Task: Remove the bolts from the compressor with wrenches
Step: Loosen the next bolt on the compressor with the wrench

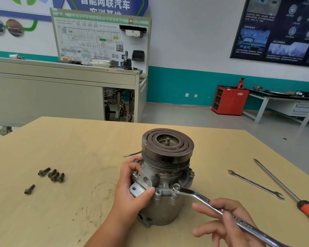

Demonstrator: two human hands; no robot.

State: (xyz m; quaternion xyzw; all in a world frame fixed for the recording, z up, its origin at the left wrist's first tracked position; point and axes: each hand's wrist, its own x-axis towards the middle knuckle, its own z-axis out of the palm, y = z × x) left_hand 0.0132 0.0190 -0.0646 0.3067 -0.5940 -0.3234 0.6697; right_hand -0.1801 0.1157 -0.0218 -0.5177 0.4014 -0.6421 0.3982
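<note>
Head view is showing the compressor (166, 184) standing upright near the middle of the table (78, 148), with the pulley (167, 145) on top. The left hand (132, 191) is gripping the housing from the left, the fingers (132, 166) curling round the upper flange and the thumb pressing on a mounting ear. The right hand (227, 223) is holding the wrench (203, 198) by its shaft, thumb on top and the other fingers only loosely bent under it. The ring end is sitting over a bolt (176, 187) on the near flange. Several loose bolts (52, 174) are lying on the left side of the table, well apart from the compressor, so I am judging that the work is partly done and this bolt is the one in hand. Another bolt head (191, 173) is showing on the right flange. The next move is probably calling for a firmer grip on the shaft and a steady swing, while the left hand is stopping the body from turning. A spare wrench (255, 184) and a screwdriver (284, 186) are lying on the right.
</note>
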